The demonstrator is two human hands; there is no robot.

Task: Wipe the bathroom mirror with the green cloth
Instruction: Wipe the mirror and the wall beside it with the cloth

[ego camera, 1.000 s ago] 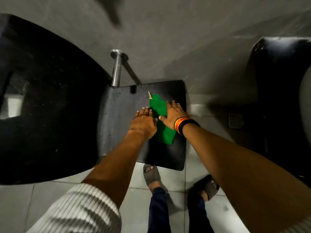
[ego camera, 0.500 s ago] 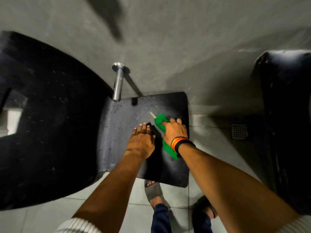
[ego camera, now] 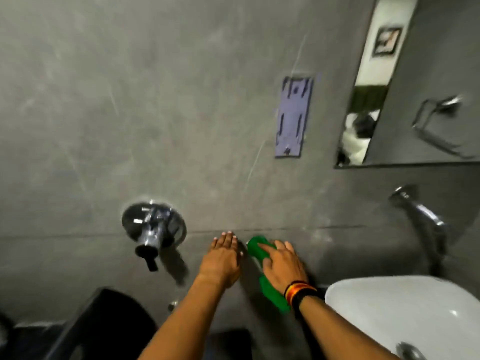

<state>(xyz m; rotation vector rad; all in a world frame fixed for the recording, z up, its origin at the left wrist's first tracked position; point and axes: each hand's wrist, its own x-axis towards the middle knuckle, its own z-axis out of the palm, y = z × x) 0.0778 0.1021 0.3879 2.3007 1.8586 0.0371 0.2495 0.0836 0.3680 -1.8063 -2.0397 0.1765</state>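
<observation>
Gripping the blurred green cloth (ego camera: 262, 252), right hand (ego camera: 281, 266) covers its middle; left hand (ego camera: 220, 258) flat, empty.

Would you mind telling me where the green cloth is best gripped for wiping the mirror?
Probably at its middle, from the front, where the right hand already covers it. The green cloth is a long folded strip with both ends free, so a middle grip should keep either end from dangling on the way to the mirror.

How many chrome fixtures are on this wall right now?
2 on the wall itself: a round valve left of the left hand, and a tap above the white basin at right. The mirror reflects a third metal fitting. Others may lie outside the frame.
</observation>
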